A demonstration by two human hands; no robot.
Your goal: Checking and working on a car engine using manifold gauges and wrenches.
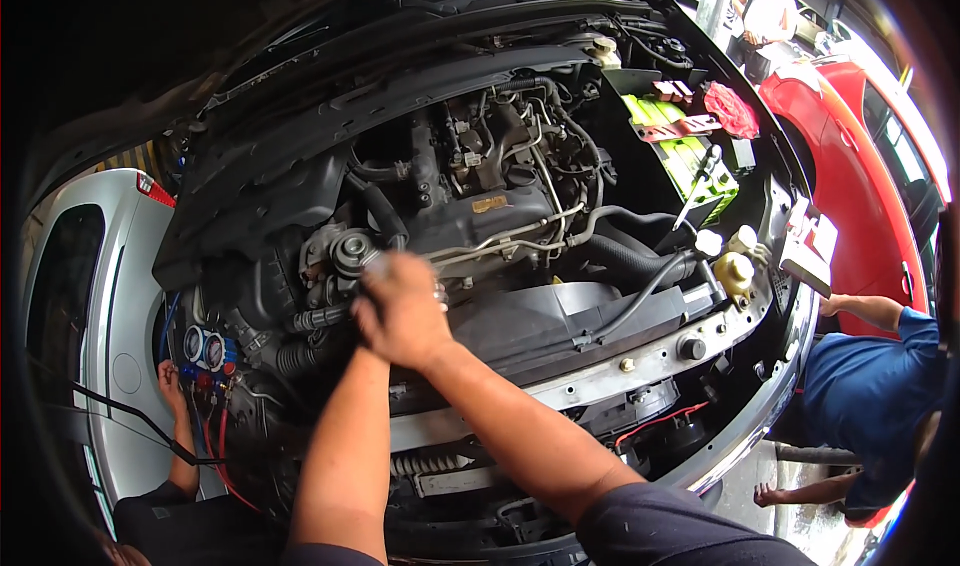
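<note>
Round metal part (352, 250) sits on the near side of the engine (480, 211), just ahead and left of the stacked hands, round face up, no clear long axis. Right hand (410, 311) is on top, fingers curled and blurred; can't tell if it's gripping anything. Left hand (371, 340) mostly hidden under it, grip unreadable. Overlap hides which is nearer. Green battery (697, 166) well off right; gauges (209, 350) lower left, co-worker's hand (172, 386) beside them.

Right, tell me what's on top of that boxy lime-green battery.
A flat reddish bar crosses the boxy lime-green battery, and a slim silver tool slants over it. A crumpled red cloth sits by its right edge. Whatever lies beneath them is hidden.
</note>
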